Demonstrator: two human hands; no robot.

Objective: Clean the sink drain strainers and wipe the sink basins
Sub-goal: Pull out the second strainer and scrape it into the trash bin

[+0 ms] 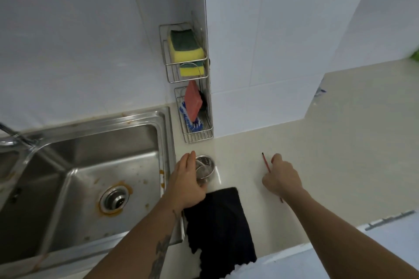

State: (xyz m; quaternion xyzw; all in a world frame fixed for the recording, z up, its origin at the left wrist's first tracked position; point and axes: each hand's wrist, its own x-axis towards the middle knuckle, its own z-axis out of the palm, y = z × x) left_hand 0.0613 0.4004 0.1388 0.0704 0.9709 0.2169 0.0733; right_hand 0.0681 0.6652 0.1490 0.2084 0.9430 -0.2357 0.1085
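A round steel drain strainer basket (205,168) rests on the pale counter just right of the sink, and my left hand (187,182) is closed around its near side. My right hand (281,176) is further right, shut on a thin red stick (265,162) with a dark tip that points away from me. The steel sink basin (90,165) on the left carries orange stains around its drain fitting (114,198), which still has a strainer seated in it. A black cloth (218,229) lies on the counter below the strainer basket.
A wire rack (188,79) on the wall corner holds two yellow-green sponges (184,48), a pink sponge (192,103) and a blue-white brush. The faucet (13,140) reaches in from the left. The counter (340,142) extends to the right.
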